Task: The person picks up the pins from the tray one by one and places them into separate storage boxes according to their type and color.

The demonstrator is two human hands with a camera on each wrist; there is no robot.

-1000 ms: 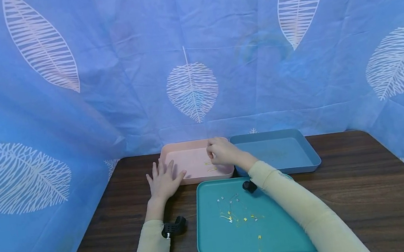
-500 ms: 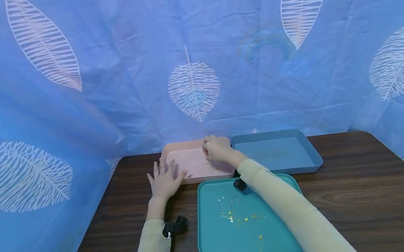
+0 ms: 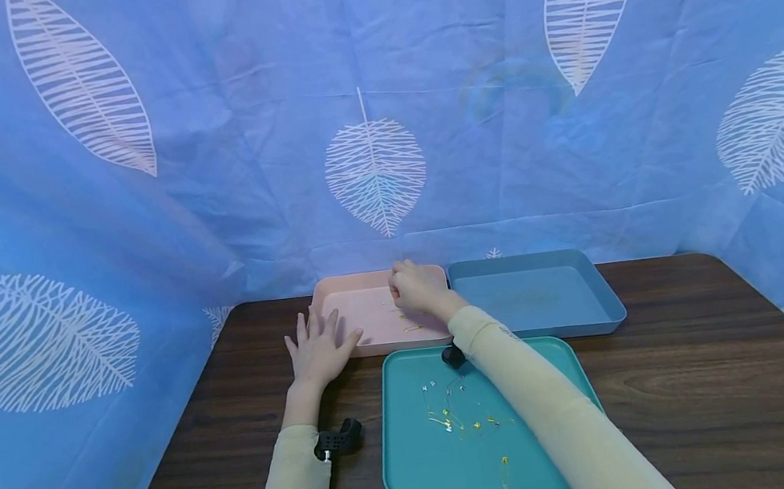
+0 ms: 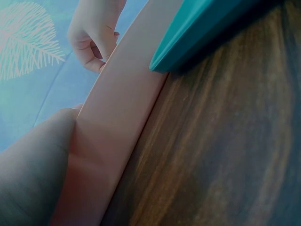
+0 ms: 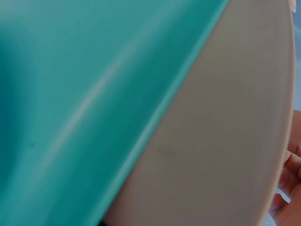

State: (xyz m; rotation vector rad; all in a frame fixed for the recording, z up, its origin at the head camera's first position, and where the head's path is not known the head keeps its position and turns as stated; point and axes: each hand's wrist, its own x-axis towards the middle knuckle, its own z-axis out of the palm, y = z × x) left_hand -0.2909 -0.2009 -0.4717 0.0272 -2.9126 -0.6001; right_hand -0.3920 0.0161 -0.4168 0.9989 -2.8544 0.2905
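While the right hand (image 3: 414, 284) hangs over the far right part of a pink tray (image 3: 363, 312), just below the frame's centre, its fingers are curled, tips drawn together; whether they pinch anything cannot be told. To its left, the left hand (image 3: 318, 358) has its fingers spread at the tray's near left corner. Thin yellow pieces (image 3: 412, 328) lie on the pink floor below the right hand. Just right sits a blue tray (image 3: 535, 293); at bottom centre, a teal tray (image 3: 418, 471) bears scattered gold and silver pieces (image 3: 448, 424), some crowded together. They look light and slender, so one might slip from the fingertips or snag a neighbour where they bunch; the right sleeve (image 3: 548, 404), crossing the teal tray, could brush some aside if lowered. That sleeve hides much of the tray's right side. The pieces' exact shapes are too small to read, and the right wrist view crops the fingers at its edge.
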